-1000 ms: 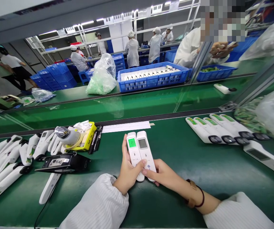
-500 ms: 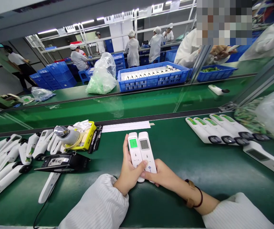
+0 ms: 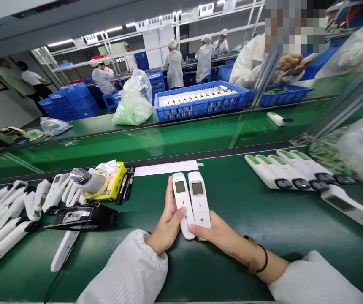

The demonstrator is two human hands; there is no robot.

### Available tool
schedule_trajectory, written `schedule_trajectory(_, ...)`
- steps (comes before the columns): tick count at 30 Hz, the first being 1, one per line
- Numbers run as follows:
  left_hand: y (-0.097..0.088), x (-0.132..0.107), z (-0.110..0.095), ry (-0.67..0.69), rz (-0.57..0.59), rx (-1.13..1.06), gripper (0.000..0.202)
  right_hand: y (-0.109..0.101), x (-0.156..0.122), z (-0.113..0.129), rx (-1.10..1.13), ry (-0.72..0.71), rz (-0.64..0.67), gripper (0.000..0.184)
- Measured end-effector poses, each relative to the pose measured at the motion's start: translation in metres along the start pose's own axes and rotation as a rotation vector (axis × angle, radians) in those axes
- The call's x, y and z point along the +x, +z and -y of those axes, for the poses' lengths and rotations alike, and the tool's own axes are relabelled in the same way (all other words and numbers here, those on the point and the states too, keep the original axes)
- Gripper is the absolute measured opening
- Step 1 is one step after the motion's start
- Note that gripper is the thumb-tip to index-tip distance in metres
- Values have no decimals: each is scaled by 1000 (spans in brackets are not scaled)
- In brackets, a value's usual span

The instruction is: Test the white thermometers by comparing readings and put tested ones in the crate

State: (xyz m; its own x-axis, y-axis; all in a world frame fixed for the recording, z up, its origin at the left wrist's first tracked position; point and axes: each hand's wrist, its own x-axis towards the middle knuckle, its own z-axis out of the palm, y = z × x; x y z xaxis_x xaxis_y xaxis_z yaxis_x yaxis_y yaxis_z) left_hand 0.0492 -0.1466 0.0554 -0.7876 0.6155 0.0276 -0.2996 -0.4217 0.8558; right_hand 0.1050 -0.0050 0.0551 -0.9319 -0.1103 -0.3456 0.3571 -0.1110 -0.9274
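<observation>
Two white infrared thermometers stand side by side over the middle of the bench, screens facing me. My left hand is closed round the left thermometer, its thumb on the front below the screen. Closed on the lower part of the right thermometer is my right hand, thumb across its bottom end. The left screen is unlit grey; the right one shows faint digits. Their lower ends nearly touch. The fingers behind both are mostly hidden.
Many white thermometers lie at the left, beside a black device, a yellow tray and markers. More thermometers lie in a row at right. Beyond the green bench edge stands a blue crate; a co-worker's hands are behind.
The left thermometer's green screen light has gone out, and digits now show on the right screen. The thermometers have moved slightly apart. My left thumb has shifted onto the left one's front.
</observation>
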Motion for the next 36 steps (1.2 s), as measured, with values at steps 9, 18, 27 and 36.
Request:
schedule_trajectory(9,-5,-1,3,18,18,68,78,-7,1,1,-97,-21,97,48)
schedule_trajectory(18,-6,1,2,18,14,106,80,-8,1,2,-99,-23,107,48)
schedule_trajectory(27,-6,1,2,29,18,117,79,-8,0,0,-103,-18,105,47)
schedule_trajectory(36,-6,1,3,31,21,133,78,-7,1,1,-120,-4,106,49)
